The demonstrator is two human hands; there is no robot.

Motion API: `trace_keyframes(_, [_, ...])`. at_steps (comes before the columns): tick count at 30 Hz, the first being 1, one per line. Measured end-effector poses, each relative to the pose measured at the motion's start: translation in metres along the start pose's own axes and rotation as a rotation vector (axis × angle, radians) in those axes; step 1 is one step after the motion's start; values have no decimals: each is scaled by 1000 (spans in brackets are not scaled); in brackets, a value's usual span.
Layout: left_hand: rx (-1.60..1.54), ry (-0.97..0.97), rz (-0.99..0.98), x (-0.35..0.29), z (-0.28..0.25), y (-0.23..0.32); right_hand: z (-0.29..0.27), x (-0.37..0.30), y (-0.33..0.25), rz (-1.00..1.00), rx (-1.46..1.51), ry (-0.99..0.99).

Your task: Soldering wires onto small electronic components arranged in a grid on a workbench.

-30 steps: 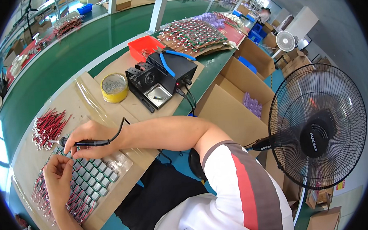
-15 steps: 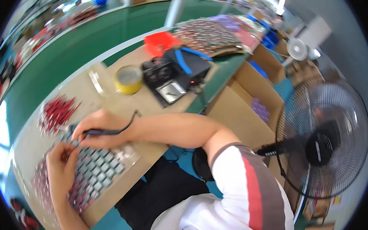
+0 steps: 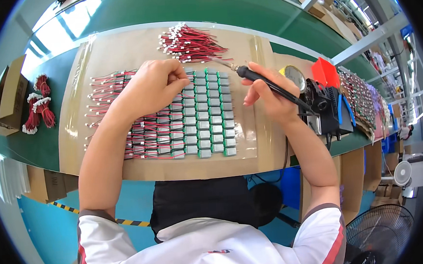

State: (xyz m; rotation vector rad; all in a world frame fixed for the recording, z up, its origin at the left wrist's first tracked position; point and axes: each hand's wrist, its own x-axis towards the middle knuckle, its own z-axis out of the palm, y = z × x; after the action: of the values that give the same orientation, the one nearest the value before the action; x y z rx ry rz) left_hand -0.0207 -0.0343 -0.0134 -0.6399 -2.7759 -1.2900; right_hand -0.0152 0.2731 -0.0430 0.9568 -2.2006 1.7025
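Observation:
Rows of small silver battery cells [image 3: 203, 125] with green ends lie on a brown cardboard sheet [image 3: 143, 46]. Red and black wires [image 3: 148, 128] with white plugs run across the left columns. My left hand [image 3: 153, 87] is over the upper rows, thumb and fingers pinched together; whatever they hold is hidden. To the right, my right hand [image 3: 277, 94] grips a soldering iron [image 3: 247, 73] like a pen. Its bare tip points left, just below a loose heap of red and black wires [image 3: 191, 45], above the cells' top edge.
On the right are a yellow tape roll [image 3: 294, 78], a black soldering station [image 3: 334, 115] and a red bin [image 3: 325, 72]. Tied wire bundles [image 3: 45, 113] and an open carton [image 3: 13, 95] stand at left. A fan [image 3: 380, 233] is at the lower right.
The view has swung round, bringing the whole work surface into the middle. My hands were close together over the cells; now they are apart, with the iron lifted to the right.

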Motion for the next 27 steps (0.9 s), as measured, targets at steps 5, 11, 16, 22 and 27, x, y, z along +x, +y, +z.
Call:
trace_keyframes(5, [-2, -25, 0, 3, 8, -6, 8, -15, 16, 136, 184, 47])
trace_keyframes(11, [25, -40, 43, 2, 13, -9, 9, -14, 10, 78, 129, -32])
trace_keyframes(16, [46, -48, 7, 4, 12, -9, 5, -11, 9, 53, 44, -144])
trace_keyframes(22, [53, -57, -44, 5, 14, -7, 5, -12, 12, 46, 41, -147])
trace_keyframes(27, [66, -48, -11, 5, 15, -11, 6, -11, 11, 35, 48, -151])
